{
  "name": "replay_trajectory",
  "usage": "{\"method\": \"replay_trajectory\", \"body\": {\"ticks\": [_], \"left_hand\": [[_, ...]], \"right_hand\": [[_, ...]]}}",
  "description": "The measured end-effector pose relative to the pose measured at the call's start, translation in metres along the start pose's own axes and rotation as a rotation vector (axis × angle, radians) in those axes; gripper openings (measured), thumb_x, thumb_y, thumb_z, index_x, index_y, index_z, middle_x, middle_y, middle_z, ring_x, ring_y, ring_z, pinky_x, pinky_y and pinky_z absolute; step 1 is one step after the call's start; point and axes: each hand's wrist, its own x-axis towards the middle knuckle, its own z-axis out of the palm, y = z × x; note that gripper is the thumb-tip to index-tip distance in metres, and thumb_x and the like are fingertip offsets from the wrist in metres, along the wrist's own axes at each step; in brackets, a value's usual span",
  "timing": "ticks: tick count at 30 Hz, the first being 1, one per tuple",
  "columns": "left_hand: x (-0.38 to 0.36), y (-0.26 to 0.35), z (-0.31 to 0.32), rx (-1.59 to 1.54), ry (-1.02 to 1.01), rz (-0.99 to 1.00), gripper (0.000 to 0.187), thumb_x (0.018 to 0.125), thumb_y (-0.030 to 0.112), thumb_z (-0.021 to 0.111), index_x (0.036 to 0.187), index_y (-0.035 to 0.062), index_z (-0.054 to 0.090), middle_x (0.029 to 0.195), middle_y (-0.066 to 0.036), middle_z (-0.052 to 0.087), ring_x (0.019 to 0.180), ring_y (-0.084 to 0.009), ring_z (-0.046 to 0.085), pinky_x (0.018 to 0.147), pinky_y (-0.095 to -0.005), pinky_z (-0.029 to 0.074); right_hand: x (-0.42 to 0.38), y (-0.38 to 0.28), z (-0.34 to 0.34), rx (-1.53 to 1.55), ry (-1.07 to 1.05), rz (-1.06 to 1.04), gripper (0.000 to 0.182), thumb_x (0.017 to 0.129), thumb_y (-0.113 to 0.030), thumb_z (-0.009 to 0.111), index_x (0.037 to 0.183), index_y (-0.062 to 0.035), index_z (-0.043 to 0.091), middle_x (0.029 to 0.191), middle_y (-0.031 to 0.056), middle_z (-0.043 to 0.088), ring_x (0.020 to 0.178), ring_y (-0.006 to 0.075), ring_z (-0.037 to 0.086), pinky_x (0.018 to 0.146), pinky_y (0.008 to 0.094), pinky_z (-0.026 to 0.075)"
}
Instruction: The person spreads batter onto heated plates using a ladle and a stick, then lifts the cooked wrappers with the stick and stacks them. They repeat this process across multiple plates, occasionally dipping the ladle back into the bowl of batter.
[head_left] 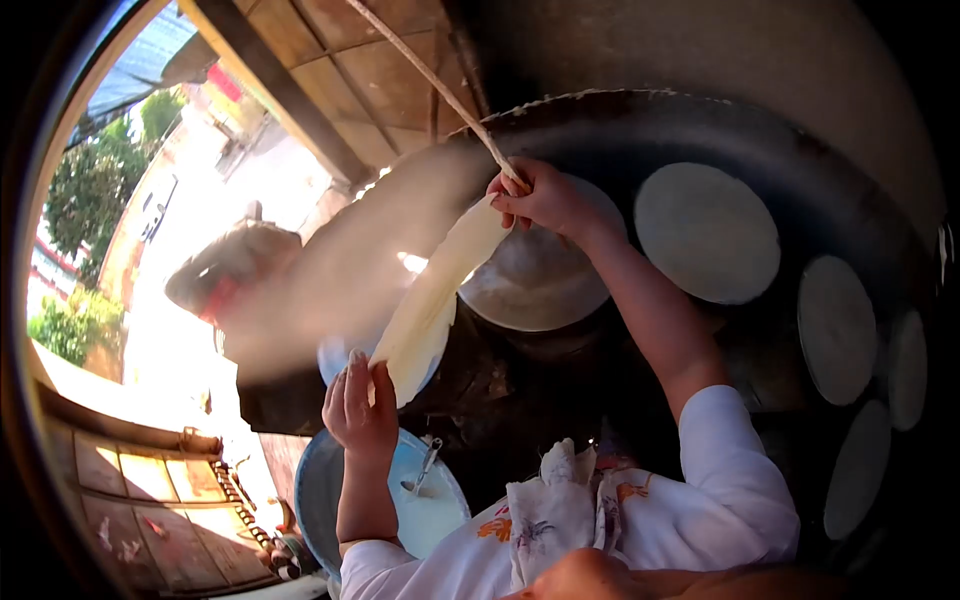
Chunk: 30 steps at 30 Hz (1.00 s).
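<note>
A long, thin, pale dough sheet point(440, 285) stretches slantwise between my two hands. My left hand point(362, 405) pinches its lower end between thumb and fingers. Its upper end is at my right hand point(540, 200), whose fingers are closed around the tip of a long thin wooden stick point(440, 88). The stick runs up from there to the top edge of the view. Below my right hand is a round pale pan surface point(545, 285) with a glossy, wet look, partly covered by my forearm.
Several pale round discs, one a large disc point(707, 233), line the dark curved surface to the right. A blue basin point(318, 490) with whitish liquid and a metal ladle point(428, 465) stands below my left hand. Steam blurs the left. Beyond are a bright street and trees.
</note>
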Motion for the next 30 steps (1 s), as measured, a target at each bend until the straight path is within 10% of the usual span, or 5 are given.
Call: {"method": "replay_trajectory", "body": {"ticks": [8, 12, 14, 21, 30], "left_hand": [[0.078, 0.22, 0.085, -0.5, 0.04, 0.263, 0.041, 0.081, -0.003, 0.065, 0.12, -0.0018, 0.05, 0.105, -0.02, 0.064, 0.075, -0.0308, 0.065, 0.062, -0.0362, 0.054], [0.13, 0.45, 0.156, -0.909, 0.087, 0.349, 0.045, 0.082, 0.001, 0.067, 0.124, -0.0001, 0.052, 0.092, -0.013, 0.067, 0.075, -0.0222, 0.066, 0.065, -0.0316, 0.055], [0.154, 0.593, 0.187, -1.052, 0.178, 0.47, 0.025, 0.078, -0.004, 0.067, 0.101, -0.0008, 0.061, 0.086, -0.013, 0.068, 0.073, -0.0277, 0.066, 0.064, -0.0333, 0.053], [0.098, 1.022, 0.346, -1.327, 0.064, 0.971, 0.01, 0.068, 0.009, 0.057, 0.077, 0.0088, 0.062, 0.082, -0.007, 0.063, 0.079, -0.0262, 0.061, 0.067, -0.0367, 0.05], [0.022, 1.124, 0.412, -1.18, -0.176, 0.995, 0.016, 0.073, 0.008, 0.058, 0.087, 0.0105, 0.065, 0.088, -0.007, 0.063, 0.086, -0.028, 0.06, 0.076, -0.0391, 0.049]], "right_hand": [[-0.249, -0.128, -0.226, -0.258, 0.604, -0.159, 0.012, 0.079, -0.007, 0.063, 0.083, -0.0059, 0.052, 0.083, 0.0052, 0.064, 0.066, 0.0146, 0.066, 0.049, 0.0267, 0.048], [-0.436, -0.216, -0.382, -0.709, 0.963, -0.151, 0.011, 0.081, -0.007, 0.063, 0.087, -0.0055, 0.054, 0.088, 0.0051, 0.065, 0.073, 0.0132, 0.067, 0.052, 0.0274, 0.05], [-0.563, -0.271, -0.42, -0.902, 1.236, 0.023, 0.004, 0.084, -0.006, 0.06, 0.086, -0.003, 0.058, 0.086, 0.0052, 0.066, 0.082, 0.0113, 0.065, 0.057, 0.0274, 0.052], [-0.97, -0.162, -0.572, -0.802, 1.749, 0.392, 0.019, 0.084, -0.017, 0.064, 0.094, -0.0017, 0.065, 0.088, 0.0115, 0.067, 0.079, 0.0231, 0.065, 0.064, 0.0342, 0.05], [-1.058, -0.028, -0.605, -0.552, 2.055, 0.409, 0.015, 0.079, -0.013, 0.066, 0.09, -0.0034, 0.069, 0.085, 0.0155, 0.068, 0.082, 0.0246, 0.066, 0.072, 0.034, 0.049]]}}
